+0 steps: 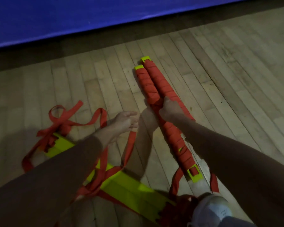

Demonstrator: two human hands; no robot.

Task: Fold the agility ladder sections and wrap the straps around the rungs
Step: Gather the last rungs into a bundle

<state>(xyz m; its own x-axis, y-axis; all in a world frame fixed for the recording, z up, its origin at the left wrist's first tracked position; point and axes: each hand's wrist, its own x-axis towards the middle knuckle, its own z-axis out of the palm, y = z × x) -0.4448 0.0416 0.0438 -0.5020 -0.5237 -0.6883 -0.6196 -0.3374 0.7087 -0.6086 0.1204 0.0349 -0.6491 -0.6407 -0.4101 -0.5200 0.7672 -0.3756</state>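
1. Done so far: two wrapped rungs point(154, 82) lie side by side on the wooden floor point(228, 82). Red strap is wound along most of their length, and the yellow ends show.
2. Still to do: the bare rungs point(129, 187) lie close to the person with the loose straps point(61, 119) tangled over and beside them. The task looks roughly half complete.
3. The right hand point(169, 110) reaches forward with its fingers curled around the wrapped rungs near mid-length, gripping them.
4. The left hand point(126, 120) is extended just left of the wrapped rungs. Its fingers are relaxed and spread, and it holds nothing.
5. A shoe point(211, 208) stands beside the near end of the wrapped rungs.
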